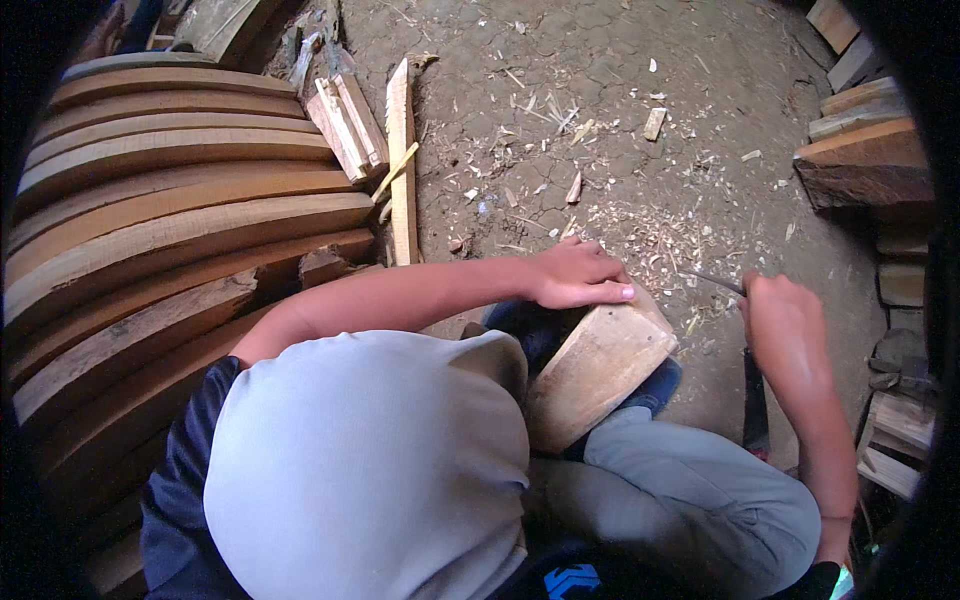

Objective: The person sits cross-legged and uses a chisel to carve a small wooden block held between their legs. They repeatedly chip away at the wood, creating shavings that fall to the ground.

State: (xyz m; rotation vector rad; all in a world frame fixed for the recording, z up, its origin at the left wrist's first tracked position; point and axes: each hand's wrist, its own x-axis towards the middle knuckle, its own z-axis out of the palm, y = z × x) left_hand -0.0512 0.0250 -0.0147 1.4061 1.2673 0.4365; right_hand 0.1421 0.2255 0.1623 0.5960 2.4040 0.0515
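Note:
My left hand (585, 275) is closed over the far end of a pale wooden block (600, 370), its thumb on the near face and its fingers bent over the far side. The block lies tilted between my legs, near a dark blue shoe (655, 388). To the right of the block, my right hand (787, 318) is wrapped round the handle end of a knife-like tool. Its thin, dark metal blade (716, 281) points left toward the block's far end, apart from it. The handle is hidden in my fist.
Curved wooden planks (180, 150) are stacked along the left. Beyond my left arm lie a pointed wooden stake (401, 170) and split wood pieces (348, 125). Shavings (690, 235) litter the earth floor. A dark flat blade (755, 405) lies below my right wrist; timber (865, 165) lines the right.

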